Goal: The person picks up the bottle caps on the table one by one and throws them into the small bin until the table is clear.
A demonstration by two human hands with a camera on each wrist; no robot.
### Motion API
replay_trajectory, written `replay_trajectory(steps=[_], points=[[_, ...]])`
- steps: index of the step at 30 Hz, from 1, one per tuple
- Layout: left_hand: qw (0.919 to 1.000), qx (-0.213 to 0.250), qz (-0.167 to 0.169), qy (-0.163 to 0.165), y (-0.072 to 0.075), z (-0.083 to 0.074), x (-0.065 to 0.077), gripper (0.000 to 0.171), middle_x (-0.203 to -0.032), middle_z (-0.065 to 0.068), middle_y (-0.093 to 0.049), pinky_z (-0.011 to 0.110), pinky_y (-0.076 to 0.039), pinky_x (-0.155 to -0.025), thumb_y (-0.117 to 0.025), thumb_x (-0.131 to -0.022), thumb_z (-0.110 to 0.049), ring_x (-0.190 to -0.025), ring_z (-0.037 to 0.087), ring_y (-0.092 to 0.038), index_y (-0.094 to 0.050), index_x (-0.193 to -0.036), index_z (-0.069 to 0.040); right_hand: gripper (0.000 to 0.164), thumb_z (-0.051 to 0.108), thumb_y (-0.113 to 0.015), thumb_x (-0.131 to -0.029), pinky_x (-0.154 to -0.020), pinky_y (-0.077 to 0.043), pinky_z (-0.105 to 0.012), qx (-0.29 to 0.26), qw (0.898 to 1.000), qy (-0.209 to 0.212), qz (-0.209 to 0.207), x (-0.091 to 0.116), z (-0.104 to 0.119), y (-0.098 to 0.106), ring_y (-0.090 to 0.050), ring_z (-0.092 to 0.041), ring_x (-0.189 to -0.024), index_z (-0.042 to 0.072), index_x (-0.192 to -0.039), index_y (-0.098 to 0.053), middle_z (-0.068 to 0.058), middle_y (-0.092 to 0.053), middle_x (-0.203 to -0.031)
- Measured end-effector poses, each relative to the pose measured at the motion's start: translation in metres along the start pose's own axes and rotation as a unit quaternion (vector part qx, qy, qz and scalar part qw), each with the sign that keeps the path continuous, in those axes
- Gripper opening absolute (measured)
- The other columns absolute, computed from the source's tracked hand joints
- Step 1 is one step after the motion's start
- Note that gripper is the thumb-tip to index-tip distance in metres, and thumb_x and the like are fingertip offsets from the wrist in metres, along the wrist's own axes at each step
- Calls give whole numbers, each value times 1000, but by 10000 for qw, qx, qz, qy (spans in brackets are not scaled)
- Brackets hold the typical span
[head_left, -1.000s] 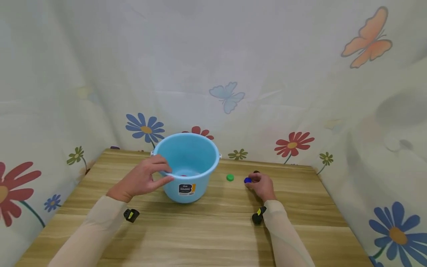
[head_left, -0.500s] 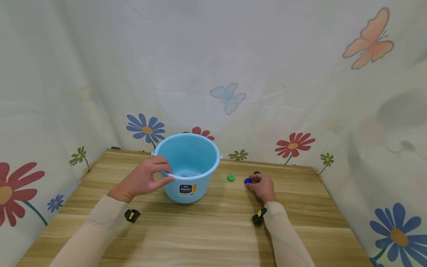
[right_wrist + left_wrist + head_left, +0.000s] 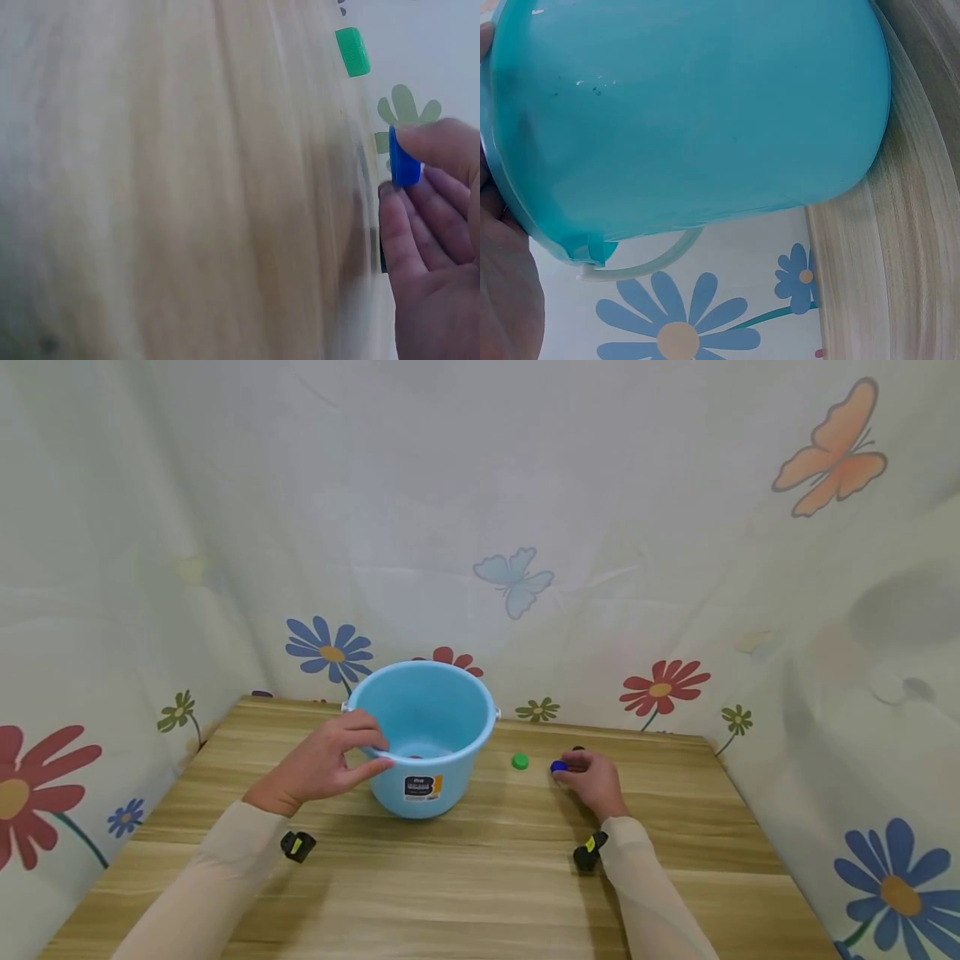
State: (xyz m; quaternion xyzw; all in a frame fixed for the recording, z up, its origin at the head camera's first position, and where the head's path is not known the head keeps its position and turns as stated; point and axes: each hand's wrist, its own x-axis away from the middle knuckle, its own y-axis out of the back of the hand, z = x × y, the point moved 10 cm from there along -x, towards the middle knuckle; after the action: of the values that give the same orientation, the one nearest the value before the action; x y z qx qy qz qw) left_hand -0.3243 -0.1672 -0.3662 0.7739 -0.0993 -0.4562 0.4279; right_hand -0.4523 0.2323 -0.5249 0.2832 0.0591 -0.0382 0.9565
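Left hand [image 3: 318,764] grips the near-left rim of the blue bucket [image 3: 457,777], thumb outside; a bit of red shows inside. Right hand [image 3: 592,779] pinches the blue cap [image 3: 558,767] between thumb and fingers, low at the bench [image 3: 465,885], right of the green cap [image 3: 520,762]; contact with bench: cannot tell. Step in hand, judged: picking up the blue cap. Next move probably calls for a firm pinch, a lift clear of the rim and a steadied bucket
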Motion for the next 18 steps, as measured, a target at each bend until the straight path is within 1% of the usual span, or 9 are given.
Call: replay_trajectory(steps=[4, 9, 11, 15, 18], points=[[10000, -33, -14, -26, 0, -1, 0, 19, -94, -12, -64, 45, -60, -84, -88, -80, -25, -92, 7, -59, -73, -91, -24, 39, 18, -85, -85, -95, -57, -43, -112, 9998, 44, 135, 2, 5, -1, -69, -30, -112, 8, -121, -73, -14, -73, -120], [10000, -15, -39, -74, 0, -2, -1, 19, -94, -12, -65, 47, -60, -84, -88, -80, -23, -92, 7, -59, -73, -91, -24, 38, 20, -82, -89, -100, -55, -44, -372, 9991, -108, 196, 4, 7, -2, -68, -26, -114, 12, -124, -71, -11, -72, -121], [10000, 5, -38, -70, 0, -2, -1, 19, -94, -12, -65, 47, -60, -85, -88, -80, -23, -92, 7, -59, -73, -91, -24, 37, 21, -81, -90, -100, -55, -43, -447, 9988, -107, 182, 5, 10, -2, -68, -25, -114, 12, -125, -70, -10, -72, -121], [10000, 24, -19, -16, 1, -2, 0, 19, -94, -12, -65, 47, -60, -86, -88, -80, -24, -93, 8, -59, -73, -91, -23, 36, 21, -80, -91, -101, -55, -43, -563, 9983, 38, 116, 8, 19, -1, -68, -25, -112, 10, -125, -70, -12, -72, -121], [10000, 32, -6, 19, 1, -2, 1, 18, -95, -11, -65, 48, -60, -87, -88, -81, -25, -93, 8, -60, -73, -91, -23, 36, 21, -80, -91, -98, -56, -38, -712, 9974, 120, 71, 10, 24, 1, -68, -25, -111, 10, -124, -70, -12, -72, -121]])
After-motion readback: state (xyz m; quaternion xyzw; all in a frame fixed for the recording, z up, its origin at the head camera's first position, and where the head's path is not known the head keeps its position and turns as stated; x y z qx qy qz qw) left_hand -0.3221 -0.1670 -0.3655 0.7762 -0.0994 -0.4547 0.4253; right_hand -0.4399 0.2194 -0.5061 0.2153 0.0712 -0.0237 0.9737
